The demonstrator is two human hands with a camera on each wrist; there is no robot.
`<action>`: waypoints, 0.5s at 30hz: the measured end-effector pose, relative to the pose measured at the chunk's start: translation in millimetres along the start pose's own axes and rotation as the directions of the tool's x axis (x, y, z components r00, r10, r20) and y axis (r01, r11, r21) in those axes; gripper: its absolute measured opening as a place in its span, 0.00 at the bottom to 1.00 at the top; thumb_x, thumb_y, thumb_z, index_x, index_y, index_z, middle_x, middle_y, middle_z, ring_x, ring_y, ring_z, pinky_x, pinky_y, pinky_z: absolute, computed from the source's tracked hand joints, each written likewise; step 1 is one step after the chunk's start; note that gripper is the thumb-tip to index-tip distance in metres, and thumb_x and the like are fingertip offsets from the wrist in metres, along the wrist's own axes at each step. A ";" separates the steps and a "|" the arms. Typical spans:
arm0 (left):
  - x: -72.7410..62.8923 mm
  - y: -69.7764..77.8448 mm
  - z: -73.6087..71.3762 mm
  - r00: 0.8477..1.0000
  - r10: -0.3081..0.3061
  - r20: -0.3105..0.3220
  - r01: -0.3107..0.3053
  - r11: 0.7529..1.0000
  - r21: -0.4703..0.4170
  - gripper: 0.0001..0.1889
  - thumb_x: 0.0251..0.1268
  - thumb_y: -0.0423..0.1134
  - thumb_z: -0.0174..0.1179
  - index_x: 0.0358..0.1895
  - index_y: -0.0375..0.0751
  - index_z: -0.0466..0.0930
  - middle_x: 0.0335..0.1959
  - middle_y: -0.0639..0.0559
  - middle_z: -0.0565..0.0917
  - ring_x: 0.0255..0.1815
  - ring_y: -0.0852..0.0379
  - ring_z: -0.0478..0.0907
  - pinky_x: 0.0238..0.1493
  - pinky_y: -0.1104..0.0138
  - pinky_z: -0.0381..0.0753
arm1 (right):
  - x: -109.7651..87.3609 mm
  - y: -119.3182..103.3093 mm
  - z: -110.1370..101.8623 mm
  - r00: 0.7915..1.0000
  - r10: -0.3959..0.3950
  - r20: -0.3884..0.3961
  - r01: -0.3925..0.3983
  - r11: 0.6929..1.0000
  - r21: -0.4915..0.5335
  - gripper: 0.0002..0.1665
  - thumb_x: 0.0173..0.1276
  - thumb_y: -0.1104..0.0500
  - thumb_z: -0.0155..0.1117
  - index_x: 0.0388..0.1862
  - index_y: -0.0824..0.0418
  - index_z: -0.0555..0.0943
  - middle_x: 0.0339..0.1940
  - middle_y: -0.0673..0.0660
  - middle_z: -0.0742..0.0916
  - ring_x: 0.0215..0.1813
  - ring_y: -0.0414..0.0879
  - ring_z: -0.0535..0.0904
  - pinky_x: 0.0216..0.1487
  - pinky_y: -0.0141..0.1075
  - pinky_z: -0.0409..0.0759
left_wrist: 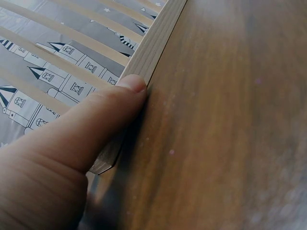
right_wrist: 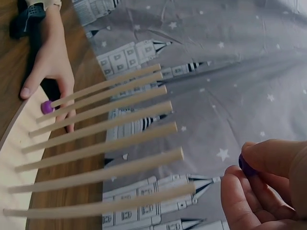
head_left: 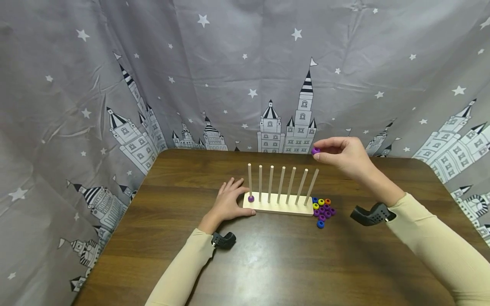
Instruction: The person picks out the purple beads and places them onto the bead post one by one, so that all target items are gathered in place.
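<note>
A wooden peg rack [head_left: 281,205] with a row of upright pegs stands on the table. One purple bead [head_left: 250,198] sits at the foot of its leftmost peg. My left hand [head_left: 226,202] holds the rack's left end, its thumb [left_wrist: 125,91] against the front edge and the other fingers reaching round the back. Above and to the right of the pegs, my right hand [head_left: 346,156] pinches another purple bead [head_left: 315,151] between thumb and fingertips. In the right wrist view, that held bead [right_wrist: 247,165] is partly hidden by the thumb.
By the rack's right end lie several loose beads: purple beads [head_left: 327,214], a yellow bead [head_left: 321,202], an orange bead [head_left: 327,201] and a blue bead [head_left: 320,224]. Behind the brown table [head_left: 252,263] hangs a grey curtain [head_left: 229,76] with castles and stars.
</note>
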State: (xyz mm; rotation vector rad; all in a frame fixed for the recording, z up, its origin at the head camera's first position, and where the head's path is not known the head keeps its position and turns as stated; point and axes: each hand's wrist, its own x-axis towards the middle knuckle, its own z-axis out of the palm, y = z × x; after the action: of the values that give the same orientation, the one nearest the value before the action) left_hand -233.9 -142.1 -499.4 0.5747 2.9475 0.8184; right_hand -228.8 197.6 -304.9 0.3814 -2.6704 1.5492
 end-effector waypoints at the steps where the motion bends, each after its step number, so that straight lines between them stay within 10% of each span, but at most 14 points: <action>1: 0.1 0.1 -0.1 1.000 0.001 -0.001 -0.001 1.000 0.000 0.41 0.46 0.62 0.76 0.64 0.48 0.80 0.81 0.40 0.63 0.85 0.35 0.48 0.84 0.40 0.42 | 1.5 -3.0 2.1 1.000 -0.006 0.006 0.006 1.000 0.005 0.20 0.65 0.62 0.73 0.53 0.71 0.85 0.32 0.32 0.88 0.38 0.25 0.85 0.42 0.21 0.85; 15: -0.8 -0.5 0.3 1.000 0.010 -0.015 -0.009 1.000 0.008 0.41 0.45 0.63 0.76 0.64 0.48 0.80 0.80 0.40 0.64 0.84 0.34 0.50 0.83 0.39 0.44 | 20.5 -23.3 30.7 0.995 -0.043 0.086 0.042 0.999 0.014 0.19 0.63 0.64 0.73 0.53 0.70 0.85 0.50 0.66 0.90 0.37 0.28 0.86 0.44 0.23 0.85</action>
State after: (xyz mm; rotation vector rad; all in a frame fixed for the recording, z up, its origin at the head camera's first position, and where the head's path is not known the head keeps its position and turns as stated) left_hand -233.3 -142.7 -500.0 0.5861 2.9653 0.8159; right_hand -240.5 156.2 -297.5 0.5143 -2.6977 1.5729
